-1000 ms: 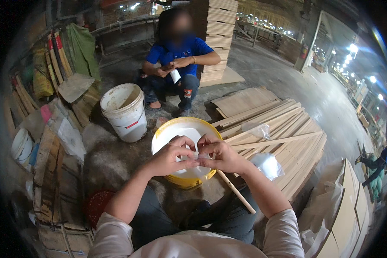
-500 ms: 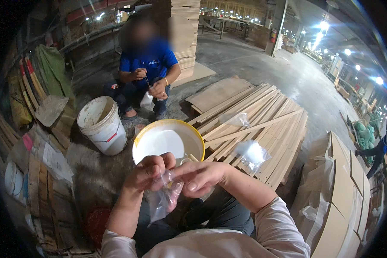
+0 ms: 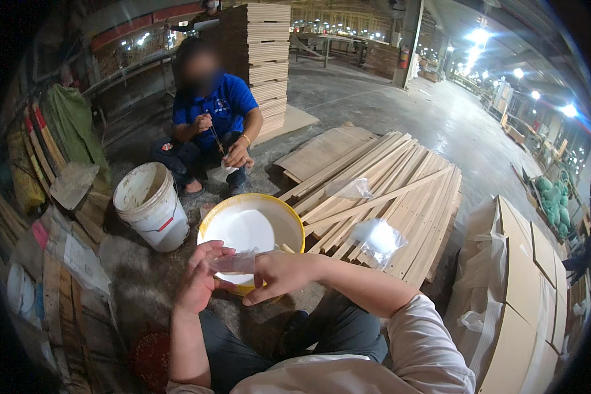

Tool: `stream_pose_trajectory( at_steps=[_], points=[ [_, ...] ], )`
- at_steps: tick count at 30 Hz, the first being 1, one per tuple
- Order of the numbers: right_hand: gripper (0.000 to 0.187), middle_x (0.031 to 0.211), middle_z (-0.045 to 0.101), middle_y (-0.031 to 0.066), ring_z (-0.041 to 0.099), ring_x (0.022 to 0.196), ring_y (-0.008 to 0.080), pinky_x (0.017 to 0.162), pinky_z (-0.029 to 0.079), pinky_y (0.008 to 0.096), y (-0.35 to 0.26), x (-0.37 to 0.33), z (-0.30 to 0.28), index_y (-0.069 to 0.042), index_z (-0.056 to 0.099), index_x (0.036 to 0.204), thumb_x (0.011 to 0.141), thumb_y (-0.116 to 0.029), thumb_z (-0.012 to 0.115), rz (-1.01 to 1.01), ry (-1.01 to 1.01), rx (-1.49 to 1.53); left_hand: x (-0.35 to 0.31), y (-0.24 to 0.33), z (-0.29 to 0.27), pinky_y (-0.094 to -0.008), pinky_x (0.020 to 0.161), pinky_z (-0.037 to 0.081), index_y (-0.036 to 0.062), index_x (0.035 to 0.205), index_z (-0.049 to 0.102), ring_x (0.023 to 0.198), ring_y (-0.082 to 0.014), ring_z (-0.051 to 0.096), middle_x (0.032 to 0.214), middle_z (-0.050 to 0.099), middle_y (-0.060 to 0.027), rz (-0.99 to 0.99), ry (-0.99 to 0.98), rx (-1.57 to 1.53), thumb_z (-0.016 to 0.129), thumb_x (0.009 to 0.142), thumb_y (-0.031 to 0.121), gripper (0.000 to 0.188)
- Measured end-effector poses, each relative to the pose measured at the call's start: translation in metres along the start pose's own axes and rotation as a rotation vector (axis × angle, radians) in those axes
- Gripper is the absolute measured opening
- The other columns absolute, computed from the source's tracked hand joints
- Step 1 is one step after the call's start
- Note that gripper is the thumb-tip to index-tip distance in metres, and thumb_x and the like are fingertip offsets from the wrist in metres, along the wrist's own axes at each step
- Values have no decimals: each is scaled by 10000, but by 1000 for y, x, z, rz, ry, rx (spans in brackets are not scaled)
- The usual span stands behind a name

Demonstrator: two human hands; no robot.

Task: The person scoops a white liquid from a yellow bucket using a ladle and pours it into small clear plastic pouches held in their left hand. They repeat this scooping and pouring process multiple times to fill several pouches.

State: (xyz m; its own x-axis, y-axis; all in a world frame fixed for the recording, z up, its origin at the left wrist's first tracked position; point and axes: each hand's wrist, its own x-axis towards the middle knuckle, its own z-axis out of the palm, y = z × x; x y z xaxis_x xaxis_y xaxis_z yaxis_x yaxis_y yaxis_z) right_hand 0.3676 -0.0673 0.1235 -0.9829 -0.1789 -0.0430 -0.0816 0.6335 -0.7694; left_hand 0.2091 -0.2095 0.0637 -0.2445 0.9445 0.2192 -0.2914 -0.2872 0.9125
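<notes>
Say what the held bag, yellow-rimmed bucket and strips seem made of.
Held bag: probably thin, glossy plastic; it's see-through. Yellow-rimmed bucket: likely smooth plastic, judging by its even wall. Strips: apparently bare, matte wood, given their pale tan colour.

Grey floor (image 3: 348, 98) beneath bright lamps (image 3: 478, 37)

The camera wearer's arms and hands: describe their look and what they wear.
A pale, whitish short-sleeved shirt leaves both forearms bare. The loose, creased right sleeve ends near the elbow; only a bit of the left sleeve shows. The left hand and right hand are ungloved, with no watch or bracelet visible.
</notes>
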Motion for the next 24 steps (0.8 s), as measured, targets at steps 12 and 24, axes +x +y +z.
stream_pose_trajectory(
  at_steps=[12,24],
  points=[
    [461,760,604,237,601,729,379,702,481,430,14,17,17,40,584,887,774,-407,602,102,43,-456,8,-42,1,-302,597,549,45,1029,511,872,-162,564,1004,568,-91,129,285,70,530,890,258,255],
    [362,729,614,182,615,642,240,622,490,334,3,0,4,11,546,1061,798,-231,605,61,263,-40,14,-59,-2,-347,668,544,102,913,541,855,-133,580,891,592,-29,13,562,-365,566,873,263,168]
  ],
)
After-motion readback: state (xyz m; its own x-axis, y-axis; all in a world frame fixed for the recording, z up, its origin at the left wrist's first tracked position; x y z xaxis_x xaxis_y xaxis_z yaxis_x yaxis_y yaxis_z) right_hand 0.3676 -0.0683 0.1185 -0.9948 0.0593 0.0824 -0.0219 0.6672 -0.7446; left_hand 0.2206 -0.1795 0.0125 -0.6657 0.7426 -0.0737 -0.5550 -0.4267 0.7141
